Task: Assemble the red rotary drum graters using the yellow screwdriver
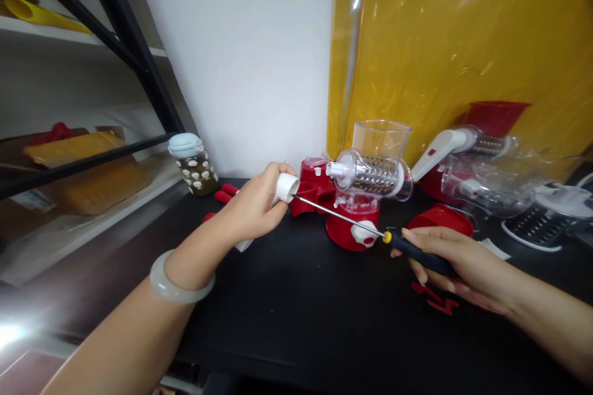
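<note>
L grip (pixel 259 205): closed on wht part (pixel 287 187)
R grip (pixel 458 256): closed on screwdriver (pixel 386 237)
Screwdriver axis: R-to-L, I see tip at part's mouth

A screwdriver (pixel 399 242) points left from the right hand (pixel 467 259) to a tubular part (pixel 286 187) in the left hand (pixel 254 207), above a table (pixel 296 315); beyond stands a drum grater (pixel 365 178), between a bottle (pixel 194 165), left, and a second grater (pixel 487 145), right.

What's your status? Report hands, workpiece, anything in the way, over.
Left hand gripping white part. Right hand holding screwdriver by its handle, tip at the part's open end. Possible snag: red-based grater just beyond the screwdriver.
</note>
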`<state>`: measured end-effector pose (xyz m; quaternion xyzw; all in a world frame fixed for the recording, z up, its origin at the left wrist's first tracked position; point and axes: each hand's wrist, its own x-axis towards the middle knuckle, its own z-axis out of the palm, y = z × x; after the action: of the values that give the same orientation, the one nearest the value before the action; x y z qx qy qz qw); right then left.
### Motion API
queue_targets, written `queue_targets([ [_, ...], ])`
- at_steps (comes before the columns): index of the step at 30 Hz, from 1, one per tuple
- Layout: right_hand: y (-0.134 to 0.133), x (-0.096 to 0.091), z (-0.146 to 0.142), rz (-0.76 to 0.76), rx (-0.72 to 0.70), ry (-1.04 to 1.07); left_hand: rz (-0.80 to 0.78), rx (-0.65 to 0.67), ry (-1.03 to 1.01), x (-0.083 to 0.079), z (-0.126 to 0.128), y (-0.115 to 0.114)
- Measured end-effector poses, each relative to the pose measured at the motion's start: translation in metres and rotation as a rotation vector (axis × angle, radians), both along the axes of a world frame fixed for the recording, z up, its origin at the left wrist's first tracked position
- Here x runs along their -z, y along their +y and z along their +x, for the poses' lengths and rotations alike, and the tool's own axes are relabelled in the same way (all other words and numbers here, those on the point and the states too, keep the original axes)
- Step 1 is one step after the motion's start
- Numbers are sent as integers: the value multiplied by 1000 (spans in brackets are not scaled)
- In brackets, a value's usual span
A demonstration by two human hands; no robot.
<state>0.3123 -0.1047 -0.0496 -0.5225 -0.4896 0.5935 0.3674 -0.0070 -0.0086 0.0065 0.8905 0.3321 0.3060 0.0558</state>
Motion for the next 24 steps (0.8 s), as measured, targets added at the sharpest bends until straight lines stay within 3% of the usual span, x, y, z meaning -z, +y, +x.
queue_targets([
  [3, -4, 0, 1, 102, 75, -11, -22, -17, -32, -1, 0, 0],
  [6, -5, 2, 6, 348, 110, -142, -55, -50, -57, 1, 1, 1],
  [17, -9, 8, 14, 1440, 183, -1110, -312, -69, -194, 4, 1, 3],
  [21, -16, 6, 8, 1684, 178, -1574, -377, -68, -249, 3, 2, 2],
  [24, -17, 6, 3, 1735, 121, -1672, -290, -66, -219, 2, 2, 1],
])
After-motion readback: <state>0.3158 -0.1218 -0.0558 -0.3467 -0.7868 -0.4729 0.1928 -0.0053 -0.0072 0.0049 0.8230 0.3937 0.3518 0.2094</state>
